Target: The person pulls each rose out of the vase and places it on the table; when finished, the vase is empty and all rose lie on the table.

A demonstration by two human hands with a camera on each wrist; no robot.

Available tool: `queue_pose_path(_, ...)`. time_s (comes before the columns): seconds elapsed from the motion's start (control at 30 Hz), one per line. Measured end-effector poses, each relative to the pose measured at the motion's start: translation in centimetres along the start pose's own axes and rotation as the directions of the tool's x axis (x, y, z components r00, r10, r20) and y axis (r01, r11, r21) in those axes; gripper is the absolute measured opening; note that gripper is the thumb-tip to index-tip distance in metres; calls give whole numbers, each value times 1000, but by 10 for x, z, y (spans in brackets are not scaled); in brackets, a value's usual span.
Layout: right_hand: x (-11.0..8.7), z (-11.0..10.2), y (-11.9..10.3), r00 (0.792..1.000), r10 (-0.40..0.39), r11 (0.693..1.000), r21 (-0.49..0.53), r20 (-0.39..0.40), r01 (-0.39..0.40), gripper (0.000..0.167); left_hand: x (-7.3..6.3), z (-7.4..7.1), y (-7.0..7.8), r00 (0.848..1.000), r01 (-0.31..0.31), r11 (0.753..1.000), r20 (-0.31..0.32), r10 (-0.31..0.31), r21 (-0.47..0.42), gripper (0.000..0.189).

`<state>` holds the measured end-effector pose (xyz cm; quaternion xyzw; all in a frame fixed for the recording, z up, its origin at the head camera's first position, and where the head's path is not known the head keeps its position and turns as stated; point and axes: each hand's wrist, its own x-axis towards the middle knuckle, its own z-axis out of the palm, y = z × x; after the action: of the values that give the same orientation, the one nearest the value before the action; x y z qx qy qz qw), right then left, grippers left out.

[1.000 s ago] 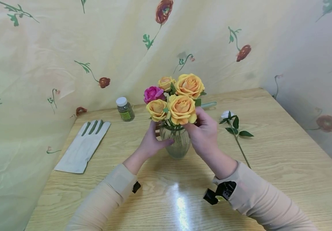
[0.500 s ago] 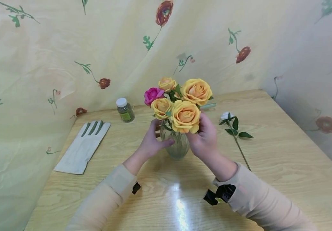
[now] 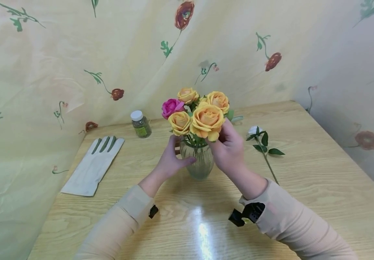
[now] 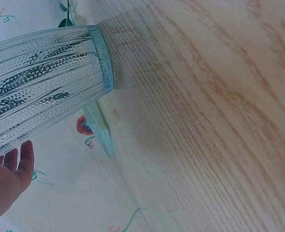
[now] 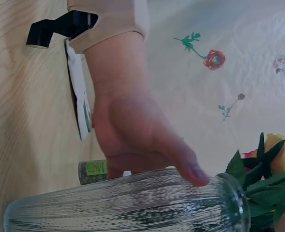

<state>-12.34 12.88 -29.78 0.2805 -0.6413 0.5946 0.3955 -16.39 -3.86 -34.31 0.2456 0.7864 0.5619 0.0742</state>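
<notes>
A ribbed clear glass vase (image 3: 200, 164) stands upright on the table, holding several yellow roses and a magenta flower (image 3: 172, 108). My left hand (image 3: 170, 159) grips its left side near the rim, thumb across the front; the right wrist view shows that thumb on the glass. My right hand (image 3: 230, 148) is at the rim's right side, pinching the large front yellow rose (image 3: 207, 119) just below its bloom. The petals partly hide those fingertips. Behind it sits another yellow rose (image 3: 218, 101). In the left wrist view the vase (image 4: 45, 82) appears sideways, with fingers beside it.
A white flower (image 3: 255, 130) with a long leafy stem lies right of the vase. To the left are a pale glove (image 3: 92, 168) and a jar (image 3: 141, 126) with a white lid. A pale green object (image 3: 237, 118) lies behind the vase. Floral cloth hangs behind the wooden table (image 3: 304, 144).
The yellow roses on the right dipped toward the right and front, then came back up and left with my right hand. My left hand has kept its place on the vase.
</notes>
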Motion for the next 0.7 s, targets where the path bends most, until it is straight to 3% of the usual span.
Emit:
queue_pose_path(0.2,8,-1,-7,998,20,999,-37,-66,-23,17,-1,0,1,1000,1,1000,2,-1,-4,72)
queue_pose_path(0.37,14,-1,-12,989,110,993,59,-100,-104,19,0,-1,-2,1000,-4,1000,6,4,-7,72)
queue_pose_path(0.6,21,0,-16,963,204,970,167,-177,-175,16,12,2,-35,1000,12,1000,0,-12,-22,79)
queue_pose_path(0.7,26,-2,-21,955,229,953,246,-188,-180,28,13,3,-37,1000,0,1000,-4,0,-26,80)
